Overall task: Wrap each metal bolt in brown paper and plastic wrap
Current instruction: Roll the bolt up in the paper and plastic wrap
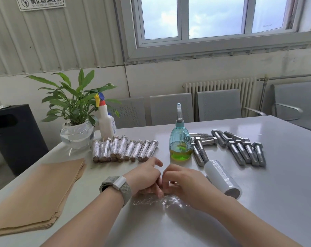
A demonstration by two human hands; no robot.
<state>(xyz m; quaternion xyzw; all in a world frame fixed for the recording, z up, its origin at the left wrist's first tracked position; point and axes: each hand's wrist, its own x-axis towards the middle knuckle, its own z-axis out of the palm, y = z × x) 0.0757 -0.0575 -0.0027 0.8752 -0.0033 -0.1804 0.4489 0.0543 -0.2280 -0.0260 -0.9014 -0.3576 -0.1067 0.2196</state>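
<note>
A white desk (276, 202) carries a stack of brown paper (38, 193) at 8 o'clock, bare bolts (240, 148) at 2, wrapped bolts (124, 150) at 11, a plastic wrap roll (222, 179) and an oil bottle (180, 143). Left hand (145, 177) and right hand (183, 180) curl together at centre over crinkled wrap (160, 201); what they pinch is hidden.

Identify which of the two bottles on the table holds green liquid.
The teal, clear, teardrop-shaped bottle beside the bare bolts; the other, a spray bottle by the plant, is opaque white.
</note>
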